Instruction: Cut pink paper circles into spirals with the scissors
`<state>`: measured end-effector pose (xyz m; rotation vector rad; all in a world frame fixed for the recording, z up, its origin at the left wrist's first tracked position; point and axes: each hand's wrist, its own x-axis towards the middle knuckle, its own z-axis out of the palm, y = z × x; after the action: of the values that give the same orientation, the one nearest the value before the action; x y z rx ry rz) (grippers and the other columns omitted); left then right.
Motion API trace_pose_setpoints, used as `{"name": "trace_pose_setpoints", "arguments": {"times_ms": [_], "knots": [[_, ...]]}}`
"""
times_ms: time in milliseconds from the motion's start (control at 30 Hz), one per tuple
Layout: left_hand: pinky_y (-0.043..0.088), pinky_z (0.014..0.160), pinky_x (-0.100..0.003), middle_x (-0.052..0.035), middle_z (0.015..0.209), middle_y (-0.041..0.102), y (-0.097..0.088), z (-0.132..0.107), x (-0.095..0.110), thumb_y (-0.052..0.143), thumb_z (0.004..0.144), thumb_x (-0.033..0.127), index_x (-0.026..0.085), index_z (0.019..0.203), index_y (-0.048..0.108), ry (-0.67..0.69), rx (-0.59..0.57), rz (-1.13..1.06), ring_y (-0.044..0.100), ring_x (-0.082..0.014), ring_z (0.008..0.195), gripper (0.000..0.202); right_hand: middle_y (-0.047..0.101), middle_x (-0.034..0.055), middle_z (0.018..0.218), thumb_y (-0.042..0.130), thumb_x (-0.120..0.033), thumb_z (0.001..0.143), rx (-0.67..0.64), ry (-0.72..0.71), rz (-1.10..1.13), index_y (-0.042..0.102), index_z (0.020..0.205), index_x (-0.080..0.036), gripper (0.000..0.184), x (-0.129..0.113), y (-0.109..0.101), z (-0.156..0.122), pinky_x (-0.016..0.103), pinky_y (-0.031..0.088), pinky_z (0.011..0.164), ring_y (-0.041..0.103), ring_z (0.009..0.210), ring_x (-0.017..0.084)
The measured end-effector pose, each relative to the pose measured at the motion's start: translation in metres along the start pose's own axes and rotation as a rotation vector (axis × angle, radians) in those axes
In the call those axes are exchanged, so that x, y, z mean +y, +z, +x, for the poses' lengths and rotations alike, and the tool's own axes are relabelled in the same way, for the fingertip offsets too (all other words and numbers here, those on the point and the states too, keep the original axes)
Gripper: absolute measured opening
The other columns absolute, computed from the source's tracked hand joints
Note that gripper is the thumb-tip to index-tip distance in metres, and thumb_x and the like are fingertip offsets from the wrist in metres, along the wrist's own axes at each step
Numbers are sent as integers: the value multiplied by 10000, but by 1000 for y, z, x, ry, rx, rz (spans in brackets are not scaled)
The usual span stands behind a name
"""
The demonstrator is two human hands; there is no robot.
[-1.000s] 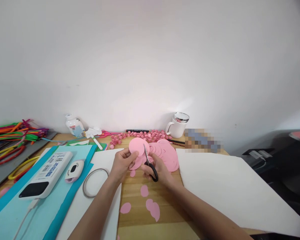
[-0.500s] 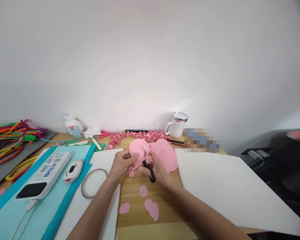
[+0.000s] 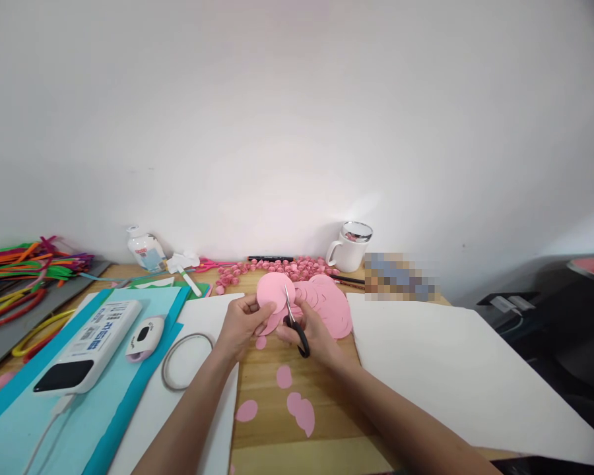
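Observation:
Between the thumb and fingers of my left hand is a round pink paper disc, held up above the table. My right hand grips black-handled scissors, whose blades point up and lie against the disc's right part. A strip of pink paper hangs below the disc by my left fingertips. Behind my right hand lies a spread pile of pink paper circles. Small pink paper scraps are scattered on the wood in front of my hands.
Rolled pink paper flowers lie along the wall beside a white mug. White boards flank the work area. At left are a power bank, a tape roll, a white bottle and colourful pipe cleaners.
The disc has shifted very slightly upward, and the scissors' handles have moved a little right. Both hands keep their holds; the table things stay where they were.

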<state>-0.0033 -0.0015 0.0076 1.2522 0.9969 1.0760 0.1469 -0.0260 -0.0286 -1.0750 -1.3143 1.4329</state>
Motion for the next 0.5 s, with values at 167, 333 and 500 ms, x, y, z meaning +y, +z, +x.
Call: {"name": "trace_pose_setpoints", "arguments": {"times_ms": [167, 333, 500], "knots": [[181, 371, -190, 89, 358, 391, -1, 0, -1, 727, 640, 340, 162, 556, 500, 3, -7, -22, 258, -30, 333, 300, 508, -87, 541, 746, -405, 630, -10, -15, 52, 353, 1083, -209, 631, 5, 0, 2, 200, 308, 447, 439, 474, 102], [169, 376, -182, 90, 363, 405, -2, 2, -3, 740, 636, 318, 153, 575, 519, 3, 7, -57, 264, -23, 332, 282, 507, -91, 524, 753, -418, 615, -2, -8, 50, 374, 1078, -201, 637, 3, 1, 1, 196, 328, 425, 461, 441, 102], [172, 363, -180, 82, 385, 436, -2, 3, -4, 731, 651, 381, 152, 610, 531, 2, 45, -110, 281, -24, 320, 307, 514, -93, 478, 754, -442, 604, -3, 20, 35, 370, 1136, -182, 706, -1, 2, 0, 181, 301, 376, 460, 380, 101]]}}
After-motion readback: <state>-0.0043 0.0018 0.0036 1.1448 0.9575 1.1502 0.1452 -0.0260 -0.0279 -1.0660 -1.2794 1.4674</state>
